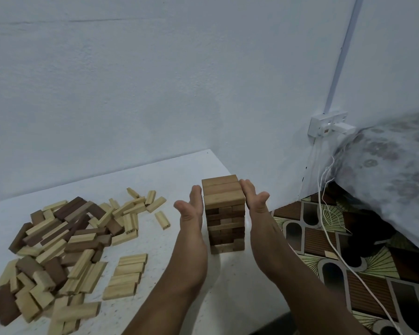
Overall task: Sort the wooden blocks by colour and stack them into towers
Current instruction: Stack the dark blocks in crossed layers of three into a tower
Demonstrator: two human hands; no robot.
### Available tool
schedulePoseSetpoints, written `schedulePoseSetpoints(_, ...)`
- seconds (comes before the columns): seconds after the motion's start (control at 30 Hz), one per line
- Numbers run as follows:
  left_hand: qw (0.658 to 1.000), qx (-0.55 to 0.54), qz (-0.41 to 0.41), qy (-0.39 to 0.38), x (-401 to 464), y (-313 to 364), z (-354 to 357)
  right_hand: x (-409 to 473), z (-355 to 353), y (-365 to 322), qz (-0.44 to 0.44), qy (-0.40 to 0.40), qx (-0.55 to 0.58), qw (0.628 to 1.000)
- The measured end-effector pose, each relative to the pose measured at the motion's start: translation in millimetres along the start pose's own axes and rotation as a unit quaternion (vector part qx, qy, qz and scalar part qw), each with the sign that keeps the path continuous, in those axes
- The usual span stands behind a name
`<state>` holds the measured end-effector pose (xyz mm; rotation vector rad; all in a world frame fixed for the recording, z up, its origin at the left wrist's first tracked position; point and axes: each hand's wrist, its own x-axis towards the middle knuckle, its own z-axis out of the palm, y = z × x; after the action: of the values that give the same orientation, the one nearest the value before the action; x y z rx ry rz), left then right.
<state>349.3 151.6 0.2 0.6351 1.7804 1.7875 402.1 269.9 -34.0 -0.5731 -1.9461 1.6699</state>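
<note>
A tower of mid-brown wooden blocks (224, 209) stands near the right edge of the white table (169, 262), several layers high. My left hand (191, 209) is flat against the tower's left side with straight fingers. On the tower's right side my right hand (253, 199) lies flat against the upper layers, thumb spread out. A loose heap of pale and dark brown blocks (65, 238) covers the left of the table. A short row of pale blocks (127, 274) lies flat in front of the heap.
The table's right edge runs close to the tower, with patterned floor (348, 274) below. A white cable (329, 238) hangs from a wall socket (327, 124). A bed with a patterned cover (397, 170) stands at the right. The wall lies behind the table.
</note>
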Motion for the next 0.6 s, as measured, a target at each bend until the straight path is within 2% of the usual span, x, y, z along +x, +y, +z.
schedulePoseSetpoints(0.2,1.0,0.009,-0.002,-0.004,4,0,3,13,7,11,-0.008,0.006,0.02,1.0)
schedulePoseSetpoints(0.6,1.0,0.015,-0.017,0.017,3,4,3,14,4,11,-0.013,0.005,-0.019,1.0)
